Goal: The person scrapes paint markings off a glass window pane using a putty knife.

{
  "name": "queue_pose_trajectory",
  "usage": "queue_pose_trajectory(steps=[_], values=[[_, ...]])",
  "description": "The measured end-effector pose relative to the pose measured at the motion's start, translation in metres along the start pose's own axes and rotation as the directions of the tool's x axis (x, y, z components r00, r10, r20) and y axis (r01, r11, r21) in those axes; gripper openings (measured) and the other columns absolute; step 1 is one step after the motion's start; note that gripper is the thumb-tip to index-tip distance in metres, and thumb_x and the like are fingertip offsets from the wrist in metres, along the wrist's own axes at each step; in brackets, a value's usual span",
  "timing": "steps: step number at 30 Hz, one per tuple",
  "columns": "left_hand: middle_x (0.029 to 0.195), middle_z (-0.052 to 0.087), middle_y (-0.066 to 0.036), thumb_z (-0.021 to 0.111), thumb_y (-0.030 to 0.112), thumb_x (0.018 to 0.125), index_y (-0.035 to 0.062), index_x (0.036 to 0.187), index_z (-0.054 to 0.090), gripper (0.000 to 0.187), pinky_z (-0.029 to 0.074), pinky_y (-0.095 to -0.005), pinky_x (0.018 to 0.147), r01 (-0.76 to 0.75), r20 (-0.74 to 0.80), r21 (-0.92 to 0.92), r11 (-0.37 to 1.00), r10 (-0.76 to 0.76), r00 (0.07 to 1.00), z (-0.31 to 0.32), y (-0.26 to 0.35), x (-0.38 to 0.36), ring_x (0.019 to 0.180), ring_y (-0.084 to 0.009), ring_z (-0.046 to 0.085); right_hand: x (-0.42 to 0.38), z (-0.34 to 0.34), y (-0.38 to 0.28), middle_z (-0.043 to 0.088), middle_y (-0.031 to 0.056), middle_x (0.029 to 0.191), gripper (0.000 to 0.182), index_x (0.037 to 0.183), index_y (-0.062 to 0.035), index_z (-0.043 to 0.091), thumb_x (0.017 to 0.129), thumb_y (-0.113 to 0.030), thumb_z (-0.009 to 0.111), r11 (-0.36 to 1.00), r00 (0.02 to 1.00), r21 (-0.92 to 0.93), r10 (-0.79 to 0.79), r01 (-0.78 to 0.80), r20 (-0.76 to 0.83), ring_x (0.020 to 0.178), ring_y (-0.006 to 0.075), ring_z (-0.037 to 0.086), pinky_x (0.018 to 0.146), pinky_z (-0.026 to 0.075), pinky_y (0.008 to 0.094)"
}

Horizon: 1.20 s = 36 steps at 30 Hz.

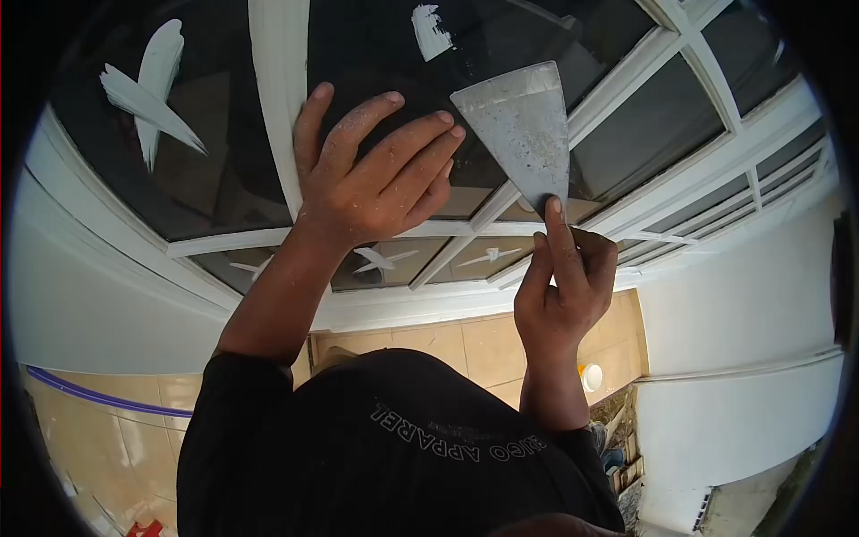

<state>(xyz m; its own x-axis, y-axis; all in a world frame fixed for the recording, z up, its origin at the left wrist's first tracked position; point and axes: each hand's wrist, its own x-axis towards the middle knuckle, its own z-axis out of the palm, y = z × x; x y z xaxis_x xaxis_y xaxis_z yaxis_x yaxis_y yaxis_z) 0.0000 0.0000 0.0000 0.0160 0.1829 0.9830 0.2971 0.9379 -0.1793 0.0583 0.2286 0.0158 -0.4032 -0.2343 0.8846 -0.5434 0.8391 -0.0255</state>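
In the head view my right hand (565,282) grips a wide scraper (523,130), index finger stretched along the metal blade. White smears mark the blade, and its broad edge points up over a dark window pane (358,45). To its left, my left hand (371,174) lies with fingers spread over the same pane, close to the white upright bar (279,89) and holding nothing. White residue speckles its fingers. Above the scraper, a patch of white paint (431,34) remains on the glass, ragged along its lower right side.
A white painted cross (157,98) marks the left pane, and smaller crosses (386,259) show on lower panes. White window bars (626,80) run to the right. Below are beige floor tiles (438,345), a small white tub (591,377) and a purple hose-like strip (107,396).
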Motion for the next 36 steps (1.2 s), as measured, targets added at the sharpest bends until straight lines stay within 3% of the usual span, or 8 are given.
queue_pose_trajectory(steps=[3,5,8,27,29,32,36], values=[[0.11,0.072,0.014,0.071,0.029,0.082,0.0287,0.099,0.081,0.02,0.024,-0.0521,0.121,-0.022,0.027,-0.005,1.0,0.022,0.999,-0.006,-0.003,0.0,0.119,-0.0168,0.055,-0.004,0.001,-0.007,0.063,0.0073,0.094,0.047,0.127,-0.0094,0.072,0.083,0.008,0.07,1.0,1.0,-0.005,0.028,-0.029,-0.01,0.076,0.0174,0.054,0.066,0.044,0.0305],[0.109,0.072,0.015,0.071,0.028,0.081,0.0289,0.098,0.081,0.019,0.025,-0.0518,0.121,-0.015,0.028,0.0,1.0,0.015,0.999,-0.006,-0.003,0.001,0.118,-0.0166,0.055,-0.006,0.001,-0.005,0.058,0.0067,0.085,0.047,0.125,-0.0171,0.074,0.081,-0.002,0.073,0.999,0.998,0.0,0.047,-0.047,-0.029,0.076,0.0206,0.057,0.065,0.046,0.0324],[0.108,0.073,0.014,0.071,0.028,0.081,0.0291,0.097,0.081,0.019,0.025,-0.052,0.121,-0.009,0.018,-0.005,1.0,0.009,1.0,-0.002,-0.003,0.003,0.119,-0.0165,0.055,0.0,-0.001,-0.004,0.065,0.0064,0.09,0.047,0.126,-0.0089,0.072,0.082,0.008,0.069,0.999,1.0,-0.026,0.018,-0.019,-0.022,0.076,0.0172,0.055,0.066,0.044,0.03],[0.108,0.073,0.013,0.071,0.029,0.081,0.0291,0.092,0.08,0.014,0.025,-0.0523,0.121,0.003,0.005,-0.008,1.0,-0.003,1.0,0.001,0.002,0.001,0.119,-0.0168,0.056,-0.003,0.001,0.005,0.064,0.0077,0.087,0.047,0.123,-0.0099,0.074,0.08,0.008,0.071,1.0,0.999,-0.016,-0.01,0.009,-0.039,0.076,0.0179,0.057,0.063,0.046,0.0297],[0.109,0.072,0.01,0.07,0.028,0.081,0.0282,0.089,0.077,0.011,0.026,-0.0525,0.12,-0.004,-0.016,-0.073,0.997,0.003,1.0,0.0,0.0,0.0,0.119,-0.0184,0.056,-0.009,0.001,0.011,0.06,0.0084,0.089,0.053,0.123,-0.0216,0.076,0.075,-0.001,0.072,1.0,1.0,0.01,0.002,-0.002,0.015,0.077,0.0209,0.06,0.064,0.049,0.0314],[0.109,0.071,0.009,0.069,0.027,0.081,0.0269,0.089,0.074,0.009,0.027,-0.0532,0.119,0.012,-0.036,-0.162,0.987,-0.018,0.999,-0.002,0.0,-0.002,0.121,-0.0199,0.056,-0.009,0.001,0.019,0.059,0.0076,0.09,0.054,0.123,-0.0242,0.076,0.074,-0.002,0.072,0.997,0.996,-0.016,-0.069,0.07,0.06,0.077,0.0212,0.06,0.063,0.05,0.0317],[0.111,0.072,0.008,0.069,0.028,0.082,0.0261,0.09,0.073,0.009,0.027,-0.0542,0.119,0.009,-0.027,-0.143,0.99,-0.013,1.0,-0.001,0.001,-0.001,0.121,-0.0206,0.056,-0.002,-0.002,0.016,0.059,0.0066,0.091,0.055,0.123,-0.0264,0.076,0.074,-0.002,0.071,0.993,0.993,-0.047,-0.104,0.107,0.062,0.077,0.0217,0.06,0.063,0.051,0.0326]])
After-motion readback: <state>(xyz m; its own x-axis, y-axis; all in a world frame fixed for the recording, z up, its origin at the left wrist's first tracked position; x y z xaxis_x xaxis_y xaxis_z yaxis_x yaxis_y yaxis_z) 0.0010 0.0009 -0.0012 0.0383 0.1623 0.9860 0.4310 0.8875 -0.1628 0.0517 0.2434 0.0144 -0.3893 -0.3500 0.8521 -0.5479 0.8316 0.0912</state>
